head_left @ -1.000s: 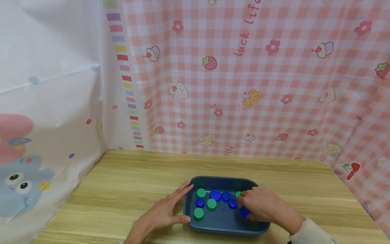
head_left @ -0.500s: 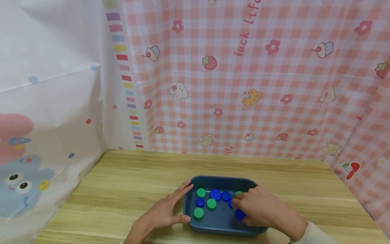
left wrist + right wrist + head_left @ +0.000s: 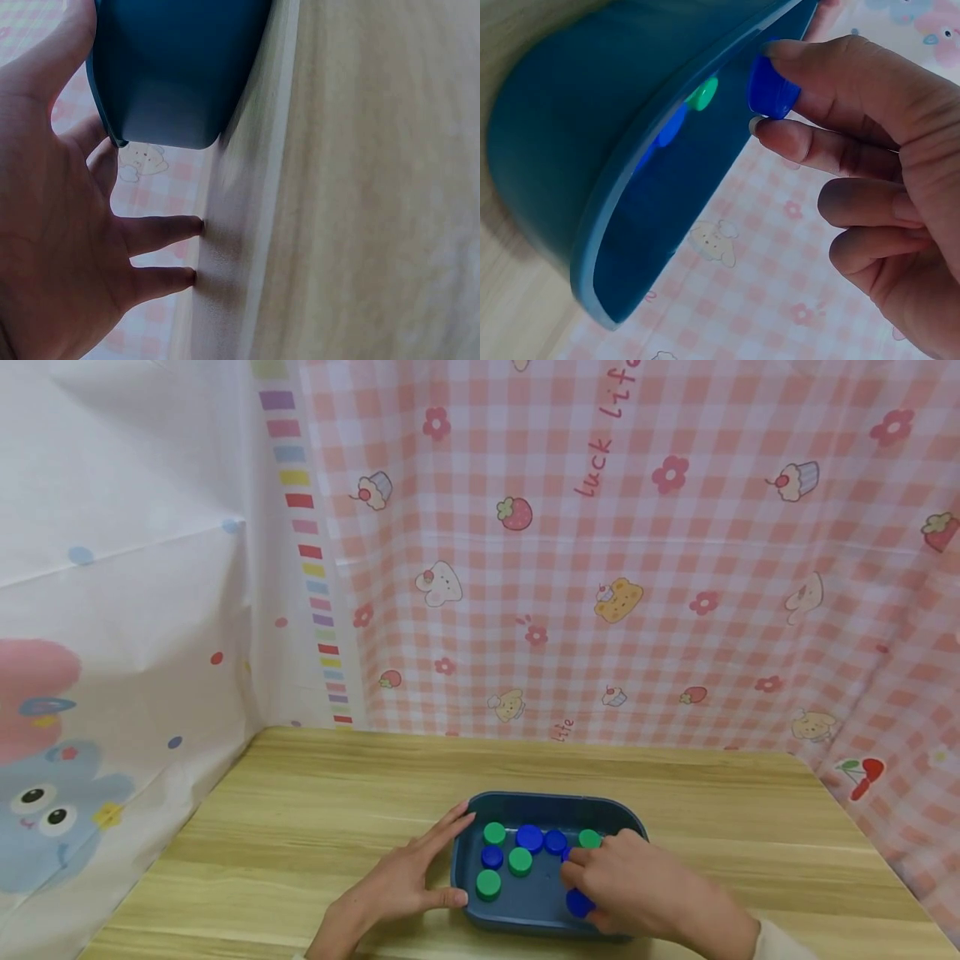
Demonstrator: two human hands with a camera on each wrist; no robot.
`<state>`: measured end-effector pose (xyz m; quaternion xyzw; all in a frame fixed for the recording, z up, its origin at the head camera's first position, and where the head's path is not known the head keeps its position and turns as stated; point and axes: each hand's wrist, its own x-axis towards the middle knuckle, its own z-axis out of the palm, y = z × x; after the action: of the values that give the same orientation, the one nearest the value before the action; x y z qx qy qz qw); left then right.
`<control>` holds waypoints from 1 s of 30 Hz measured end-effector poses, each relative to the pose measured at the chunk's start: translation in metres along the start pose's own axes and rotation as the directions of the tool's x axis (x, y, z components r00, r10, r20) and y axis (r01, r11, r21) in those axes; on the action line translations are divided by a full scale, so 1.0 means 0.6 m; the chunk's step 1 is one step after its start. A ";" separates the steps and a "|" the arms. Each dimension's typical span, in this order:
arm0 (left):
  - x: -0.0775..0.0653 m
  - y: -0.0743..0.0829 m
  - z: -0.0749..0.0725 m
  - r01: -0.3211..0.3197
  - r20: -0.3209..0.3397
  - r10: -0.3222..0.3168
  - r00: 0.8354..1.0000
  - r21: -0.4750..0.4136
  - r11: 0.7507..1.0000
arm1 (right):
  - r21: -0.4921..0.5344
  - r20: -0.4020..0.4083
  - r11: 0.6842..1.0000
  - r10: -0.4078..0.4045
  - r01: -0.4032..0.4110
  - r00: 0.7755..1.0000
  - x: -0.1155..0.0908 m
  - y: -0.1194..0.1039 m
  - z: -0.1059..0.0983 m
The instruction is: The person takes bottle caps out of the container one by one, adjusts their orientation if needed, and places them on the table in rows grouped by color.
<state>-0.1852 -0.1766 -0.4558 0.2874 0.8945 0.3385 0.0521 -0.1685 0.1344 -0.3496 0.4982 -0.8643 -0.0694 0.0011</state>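
Observation:
A dark blue tray [image 3: 536, 910] with several green and blue bottle caps in it sits low in the head view. My right hand [image 3: 637, 885] reaches into its right part and pinches a blue bottle cap [image 3: 771, 91] between thumb and forefinger, the other fingers curled back. Against the tray's left end lies my left hand [image 3: 401, 881], its fingers straight and spread, with thumb and fingertips at the rim. In the left wrist view two of its fingers [image 3: 165, 231] reach down toward the table. One green cap [image 3: 589, 838] shows just beyond the right hand; another blue cap is partly hidden.
The wood-grain table [image 3: 360, 793] runs back to a pink checked cloth [image 3: 570, 568] hung behind it. A white printed cloth [image 3: 135, 568] borders the left side. Loose in the tray's left half are green caps [image 3: 488, 884] and blue caps [image 3: 529, 838].
My right hand has moved left and slightly nearer with the pinched blue cap, uncovering the green cap and the tray's far right corner. The left hand has stayed in place.

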 end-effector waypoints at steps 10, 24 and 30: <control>0.000 0.000 -0.001 0.003 0.005 -0.003 1.000 -0.006 1.000 | -0.010 0.022 0.999 -0.045 0.045 0.999 0.005 -0.018 0.000; 0.001 -0.001 0.000 -0.005 0.007 0.005 1.000 -0.016 1.000 | 0.114 -0.017 0.982 -0.153 0.154 0.988 0.001 -0.037 0.016; 0.002 -0.001 0.001 -0.006 0.004 0.007 1.000 -0.017 1.000 | 0.187 -0.022 0.965 -0.183 0.184 0.983 0.002 -0.043 0.027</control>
<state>-0.1860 -0.1760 -0.4566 0.2905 0.8905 0.3457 0.0551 -0.1482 0.1228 -0.3688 0.5741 -0.8171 0.0138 -0.0504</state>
